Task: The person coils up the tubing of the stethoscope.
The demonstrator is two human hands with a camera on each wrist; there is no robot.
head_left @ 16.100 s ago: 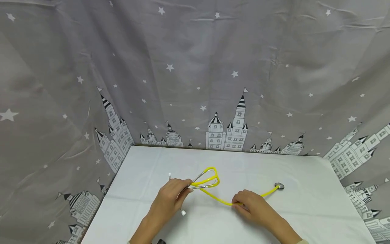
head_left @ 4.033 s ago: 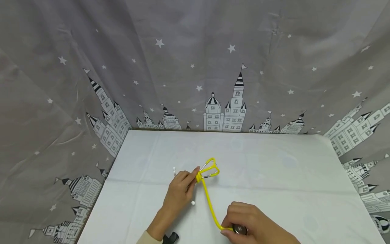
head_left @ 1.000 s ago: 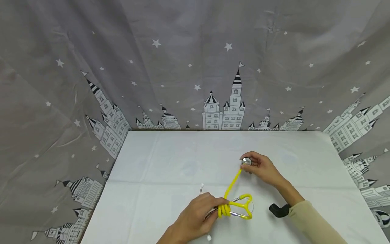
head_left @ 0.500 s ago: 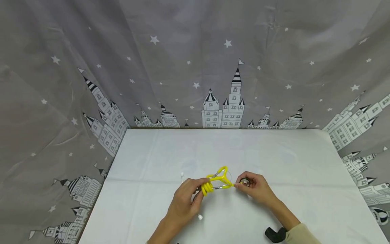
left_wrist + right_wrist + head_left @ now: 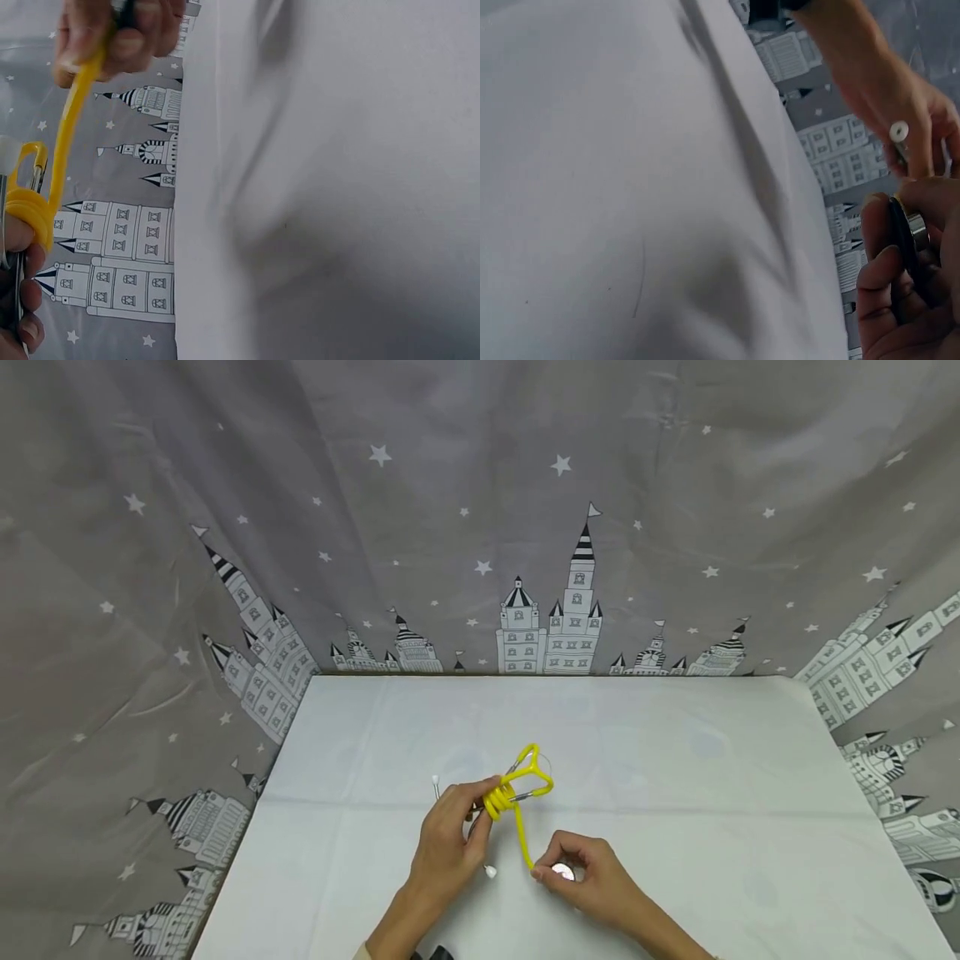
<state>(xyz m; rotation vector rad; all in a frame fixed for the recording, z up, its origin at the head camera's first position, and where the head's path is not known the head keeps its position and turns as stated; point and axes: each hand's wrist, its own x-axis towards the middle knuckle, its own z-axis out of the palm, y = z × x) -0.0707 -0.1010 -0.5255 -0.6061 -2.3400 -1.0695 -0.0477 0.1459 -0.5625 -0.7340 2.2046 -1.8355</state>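
Note:
A stethoscope with yellow tubing (image 5: 522,835) is held between both hands above the white table. My left hand (image 5: 448,839) grips its metal ear tubes, where several yellow coils (image 5: 498,799) are wound around them. The forked yellow end (image 5: 534,767) juts out past the coils, and white ear tips (image 5: 490,871) show on either side of the hand. My right hand (image 5: 588,875) pinches the free tube next to the round metal chest piece (image 5: 562,872). In the right wrist view, the chest piece (image 5: 917,231) sits within the curled fingers.
The white-covered table (image 5: 675,760) ends at a grey curtain (image 5: 435,460) printed with castles and stars, which runs along the back and both sides. A black wrist mount (image 5: 441,952) shows at the bottom edge by the left forearm.
Over the earlier frames the tubing got wound in coils around the ear tubes. In the last half second my right hand came down toward me with the chest piece, while the left shifted slightly left.

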